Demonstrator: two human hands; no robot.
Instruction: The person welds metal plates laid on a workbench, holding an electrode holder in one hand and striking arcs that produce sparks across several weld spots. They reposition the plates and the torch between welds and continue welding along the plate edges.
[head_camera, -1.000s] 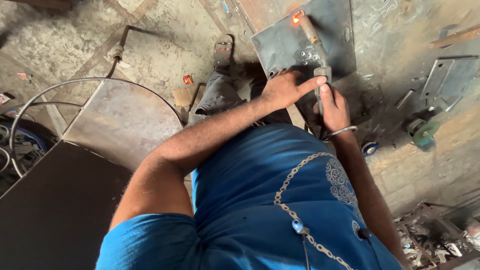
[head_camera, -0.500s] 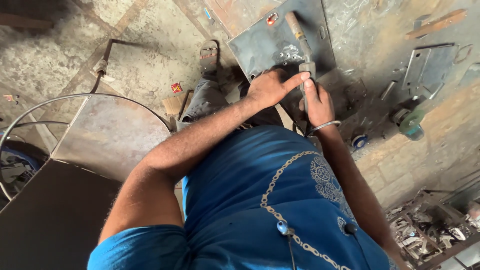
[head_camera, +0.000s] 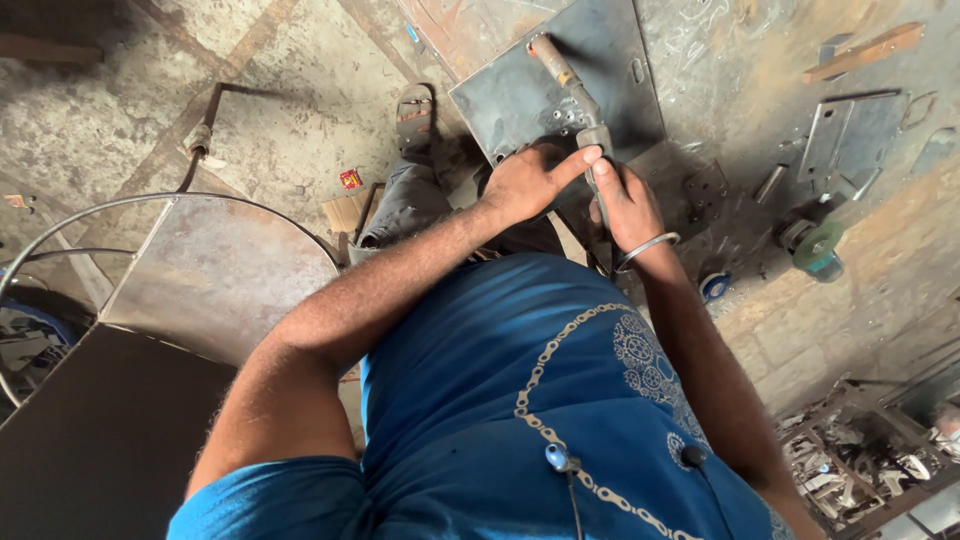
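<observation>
Two bare hands work a long-handled tool (head_camera: 572, 85) over a grey steel plate (head_camera: 520, 95) on the workshop floor.

Both hands meet at the plate's near edge: the left hand (head_camera: 535, 180) lies there with its forefinger stretched out to touch the tool's grey head, the other fingers loosely curled, while the right hand (head_camera: 622, 205), a metal bangle (head_camera: 645, 248) on its wrist, is wrapped around the tool's lower end. The rusty handle slants away across the plate toward its far edge. Left of the plate a sandalled foot (head_camera: 415, 115) rests on the concrete; well right of it lies an angle grinder with a green disc (head_camera: 815, 245). A curved metal sheet (head_camera: 215, 275) sits far left of the plate.
</observation>
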